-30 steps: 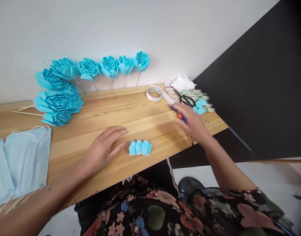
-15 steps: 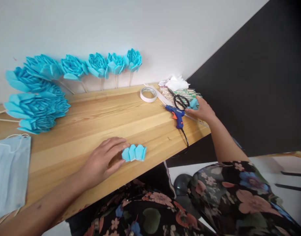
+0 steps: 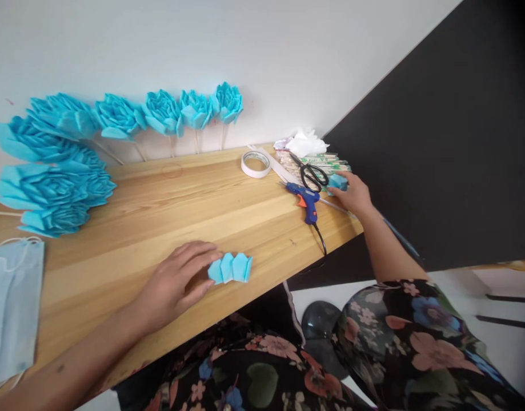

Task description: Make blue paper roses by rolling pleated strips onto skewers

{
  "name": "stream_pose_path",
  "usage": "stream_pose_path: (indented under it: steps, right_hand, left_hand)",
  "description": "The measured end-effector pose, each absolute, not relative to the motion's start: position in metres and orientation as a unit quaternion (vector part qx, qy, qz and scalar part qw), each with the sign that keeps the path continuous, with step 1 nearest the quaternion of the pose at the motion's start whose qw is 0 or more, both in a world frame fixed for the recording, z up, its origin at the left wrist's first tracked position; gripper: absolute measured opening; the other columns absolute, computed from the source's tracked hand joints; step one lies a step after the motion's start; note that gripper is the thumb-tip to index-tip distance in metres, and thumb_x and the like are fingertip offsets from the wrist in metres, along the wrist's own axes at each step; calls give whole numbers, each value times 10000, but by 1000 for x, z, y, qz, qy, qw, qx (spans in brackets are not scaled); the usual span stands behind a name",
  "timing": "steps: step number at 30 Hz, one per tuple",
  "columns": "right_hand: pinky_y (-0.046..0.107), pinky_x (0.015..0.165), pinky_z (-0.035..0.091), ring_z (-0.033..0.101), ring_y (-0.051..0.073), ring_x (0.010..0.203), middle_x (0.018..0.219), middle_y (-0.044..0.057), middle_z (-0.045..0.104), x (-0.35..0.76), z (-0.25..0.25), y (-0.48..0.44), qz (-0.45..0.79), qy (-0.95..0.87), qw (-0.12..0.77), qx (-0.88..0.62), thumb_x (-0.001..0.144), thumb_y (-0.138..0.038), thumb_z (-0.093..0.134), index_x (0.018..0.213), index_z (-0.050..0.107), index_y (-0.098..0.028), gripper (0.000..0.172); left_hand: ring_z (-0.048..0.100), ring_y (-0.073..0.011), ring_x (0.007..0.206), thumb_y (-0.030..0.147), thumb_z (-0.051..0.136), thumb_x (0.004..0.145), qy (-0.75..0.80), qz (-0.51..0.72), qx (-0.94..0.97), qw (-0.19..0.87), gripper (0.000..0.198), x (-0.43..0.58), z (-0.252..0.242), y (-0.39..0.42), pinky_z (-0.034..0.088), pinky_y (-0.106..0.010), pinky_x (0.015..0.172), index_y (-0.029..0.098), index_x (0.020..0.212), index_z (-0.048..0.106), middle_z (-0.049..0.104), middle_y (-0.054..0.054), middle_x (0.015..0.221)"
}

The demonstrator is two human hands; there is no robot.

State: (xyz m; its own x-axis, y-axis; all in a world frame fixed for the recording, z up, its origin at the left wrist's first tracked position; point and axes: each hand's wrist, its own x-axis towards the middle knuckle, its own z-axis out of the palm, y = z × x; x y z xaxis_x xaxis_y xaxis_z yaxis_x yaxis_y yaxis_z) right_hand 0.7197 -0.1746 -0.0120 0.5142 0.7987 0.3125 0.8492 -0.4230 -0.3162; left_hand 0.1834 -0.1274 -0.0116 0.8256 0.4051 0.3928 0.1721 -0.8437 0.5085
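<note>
A short strip of light-blue folded petals (image 3: 231, 268) lies near the front edge of the wooden table. Around its left end, my left hand (image 3: 176, 279) curves with thumb and fingertips touching it. At the table's right end, my right hand (image 3: 355, 193) has its fingers and thumb round a small blue petal piece (image 3: 337, 182), partly hidden by the hand. That piece sits right beside the handles of black scissors (image 3: 312, 176). A blue glue gun (image 3: 305, 200) with an orange trigger lies just left of my right hand, its cord running off the front edge.
Finished blue flowers (image 3: 163, 111) on sticks lean along the wall, with more piled at the left. A tape roll (image 3: 256, 164), wrapped sticks (image 3: 331, 162) and crumpled white plastic (image 3: 305, 142) lie at the back right. A face mask (image 3: 13, 308) lies at front left.
The view has shifted slightly, so the table things appear a little further left. Both hands stay at their blue pieces, with little other movement.
</note>
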Motion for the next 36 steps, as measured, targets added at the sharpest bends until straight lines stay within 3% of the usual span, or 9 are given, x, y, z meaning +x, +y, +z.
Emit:
stream_pose_path:
  steps: [5, 8, 12, 18, 20, 22, 25, 30, 36]
  right_hand:
    - [434, 858, 583, 686, 238, 878, 939, 65, 705, 729, -17, -179, 32, -346, 438, -829, 720, -202, 699, 1028, 694, -191, 308]
    - [343, 746, 593, 655, 171, 768, 868, 39, 658, 733, -13, -183, 73, -249, 545, -797, 737, -181, 661, 915, 645, -194, 179]
    - [328, 718, 593, 645, 170, 773, 900, 51, 652, 732, -7, -184, 98, -266, 530, -799, 777, -245, 674, 1035, 646, -193, 265]
    - [407, 807, 564, 651, 220, 821, 1107, 96, 683, 723, -9, -172, 25, -377, 342, -860, 664, -369, 819, 1385, 579, -203, 778]
    - [399, 817, 549, 649, 220, 810, 1089, 93, 691, 722, -11, -169, 8, -413, 299, -860, 677, -366, 793, 1354, 615, -195, 720]
    - [374, 793, 534, 637, 217, 789, 963, 70, 697, 722, -13, -168, 10, -428, 297, -853, 692, -330, 756, 1178, 705, -180, 511]
    - [337, 726, 502, 594, 196, 728, 772, 23, 648, 721, -17, -168, 32, -389, 374, -842, 670, -268, 743, 889, 715, -187, 236]
    - [271, 603, 443, 476, 127, 614, 691, -42, 561, 713, -2, -169, 143, -187, 659, -715, 689, -188, 678, 787, 568, -240, 157]
    - [208, 581, 455, 491, 90, 623, 744, -56, 581, 661, 44, -175, 250, -258, 695, -622, 703, -311, 737, 829, 578, -253, 211]
  left_hand:
    - [606, -250, 1217, 254, 571, 983, 153, 254, 926, 233, 375, 183, -12, -128, 551, -447, 996, 239, 1355, 523, 646, -108, 1321]
    - [606, -252, 1219, 258, 574, 981, 153, 251, 927, 233, 380, 182, -11, -127, 549, -450, 1002, 240, 1357, 527, 645, -106, 1327]
    - [615, -252, 1203, 278, 568, 987, 153, 247, 930, 226, 368, 182, -10, -127, 554, -447, 988, 238, 1351, 533, 650, -104, 1315]
    - [611, -253, 1214, 265, 566, 987, 152, 251, 931, 218, 359, 183, -12, -127, 548, -448, 1004, 223, 1342, 539, 645, -113, 1324]
    - [614, -257, 1212, 272, 572, 985, 154, 255, 930, 215, 359, 184, -12, -128, 548, -450, 1005, 218, 1339, 547, 644, -116, 1325]
    - [611, -263, 1217, 286, 575, 985, 154, 253, 932, 208, 371, 185, -10, -130, 545, -458, 1010, 215, 1348, 548, 638, -120, 1335]
    - [601, -269, 1231, 286, 568, 987, 148, 243, 938, 196, 384, 186, -10, -132, 542, -469, 1014, 213, 1363, 542, 627, -126, 1354]
    - [589, -276, 1247, 276, 560, 986, 142, 238, 942, 190, 393, 186, -13, -132, 541, -478, 1019, 212, 1373, 535, 621, -132, 1364]
    - [584, -276, 1253, 308, 569, 986, 141, 235, 942, 194, 411, 188, -13, -132, 536, -476, 1028, 209, 1383, 535, 617, -135, 1367]
